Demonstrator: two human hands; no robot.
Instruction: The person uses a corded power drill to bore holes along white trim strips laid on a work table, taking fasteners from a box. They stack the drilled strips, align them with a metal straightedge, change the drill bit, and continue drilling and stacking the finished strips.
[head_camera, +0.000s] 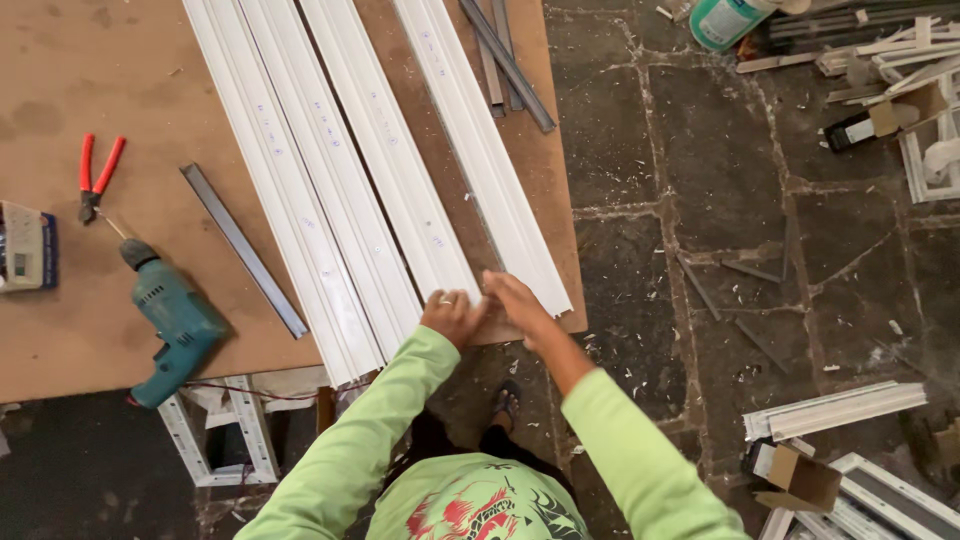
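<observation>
The person wears a light green long-sleeved shirt with a red, black and white print on the front. A ring sits on the left hand. A dark sandal shows below.

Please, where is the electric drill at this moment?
In the head view, the teal drill lies on the left part of the brown board, near its front edge. The red-handled pliers lie just above it and a grey metal strip to its right.
</observation>
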